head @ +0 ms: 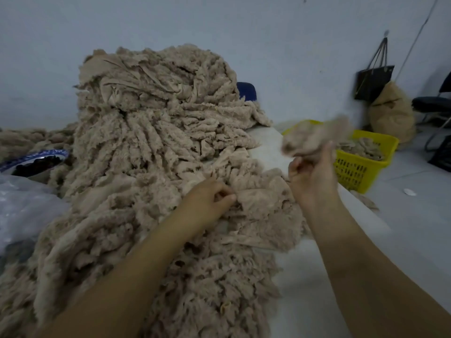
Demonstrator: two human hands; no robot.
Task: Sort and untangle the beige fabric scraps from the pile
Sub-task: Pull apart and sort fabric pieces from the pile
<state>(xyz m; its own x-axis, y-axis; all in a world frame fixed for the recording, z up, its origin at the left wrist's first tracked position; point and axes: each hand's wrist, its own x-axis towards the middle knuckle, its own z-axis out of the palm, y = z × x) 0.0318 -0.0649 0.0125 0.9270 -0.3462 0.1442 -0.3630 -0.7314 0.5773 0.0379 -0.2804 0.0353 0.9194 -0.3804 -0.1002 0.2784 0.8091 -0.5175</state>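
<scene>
A tall pile of beige frilly fabric scraps [151,132] covers most of the white table [305,276] and spills toward me. My left hand [207,198] rests on the pile's near part, fingers curled, pinching the edge of a flat beige scrap [258,201]. My right hand [312,176] is raised to the right of the pile and grips a blurred bunch of beige scraps [314,137], held in the air in front of a yellow basket [361,167].
The yellow basket holds more beige scraps and stands on the floor right of the table. A black bag [373,81] hangs on the wall above a stuffed tan sack [390,111]. A blue-rimmed bowl [34,162] and clear plastic [22,211] lie at the left.
</scene>
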